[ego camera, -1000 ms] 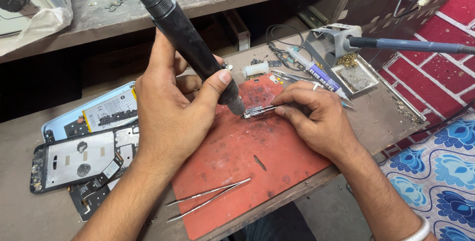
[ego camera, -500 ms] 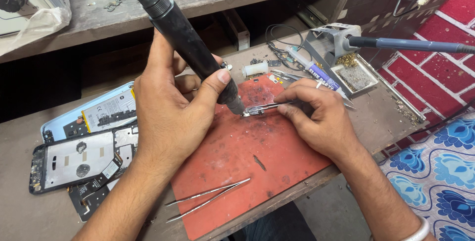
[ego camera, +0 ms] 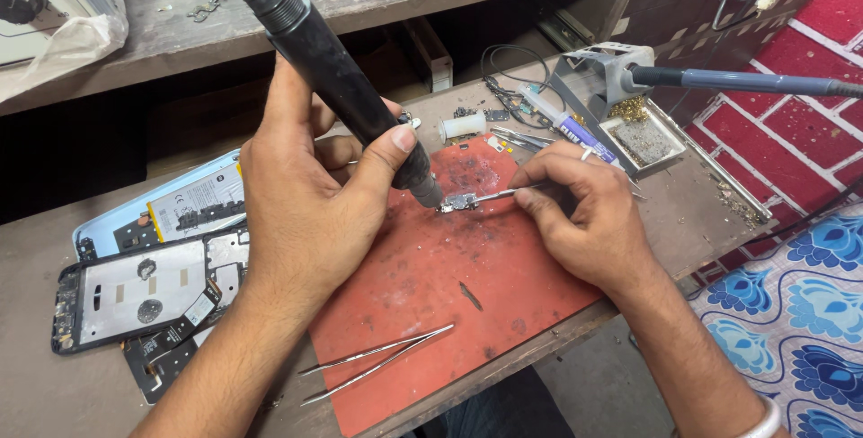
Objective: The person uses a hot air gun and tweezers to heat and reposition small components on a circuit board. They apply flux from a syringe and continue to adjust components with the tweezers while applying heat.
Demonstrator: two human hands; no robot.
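I see spare tweezers (ego camera: 378, 364) lying on red mat's (ego camera: 431, 312) near edge; opened phone frames (ego camera: 135, 290) at left; soldering iron stand (ego camera: 611, 87) far right on surface (ego camera: 36, 384).

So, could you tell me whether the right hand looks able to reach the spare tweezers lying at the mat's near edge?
Probably yes: the spare tweezers lie uncovered on the red mat, nothing between, though the right hand already grips another pair.

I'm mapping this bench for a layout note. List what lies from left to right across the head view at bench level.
Opened phone frame with grey inner plate → left hand gripping the black hot-air handle → small circuit board on the red mat → right hand → grey soldering-iron stand.
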